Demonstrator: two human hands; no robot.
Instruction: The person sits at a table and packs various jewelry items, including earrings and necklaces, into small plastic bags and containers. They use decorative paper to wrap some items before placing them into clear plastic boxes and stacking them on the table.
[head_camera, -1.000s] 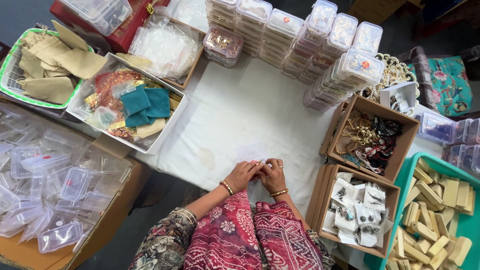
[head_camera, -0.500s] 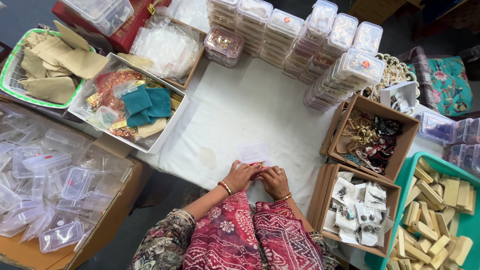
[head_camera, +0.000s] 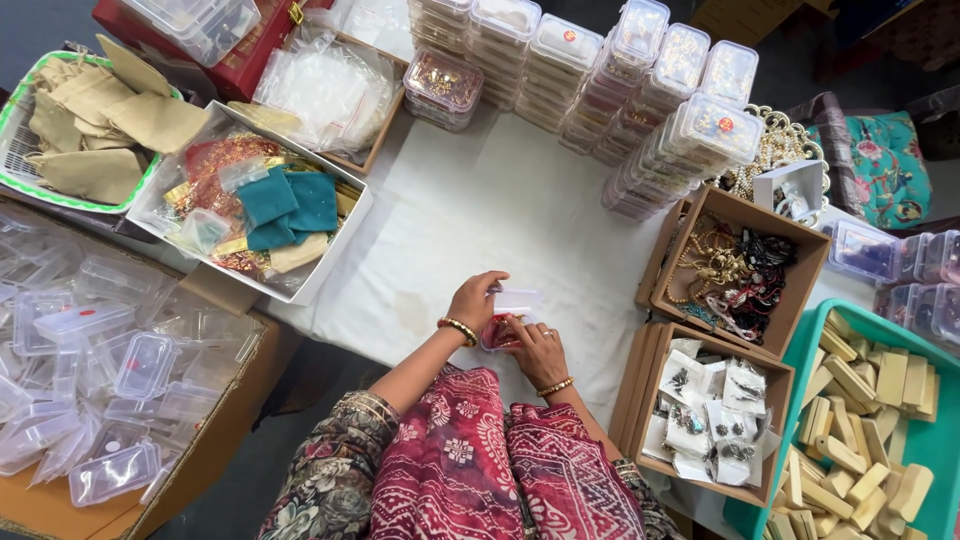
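Note:
A small clear plastic box (head_camera: 512, 312) with something red inside sits at the near edge of the white cloth (head_camera: 480, 220). My left hand (head_camera: 476, 300) grips its left side, fingers curled over the top. My right hand (head_camera: 540, 350) holds it from below and to the right. Both wrists wear gold bangles. My lap, in red patterned fabric, is just under the hands.
Stacks of lidded clear boxes (head_camera: 640, 90) line the far side. Cardboard trays of jewellery (head_camera: 735, 265) and packeted earrings (head_camera: 705, 410) stand right, beside a teal bin of wooden blocks (head_camera: 865, 410). Left: a white tray of pouches (head_camera: 250, 215), a carton of empty clear boxes (head_camera: 90, 380).
The hands have stayed in the same spot at the cloth's near edge. The clear box with red contents now shows between them, where earlier they covered it.

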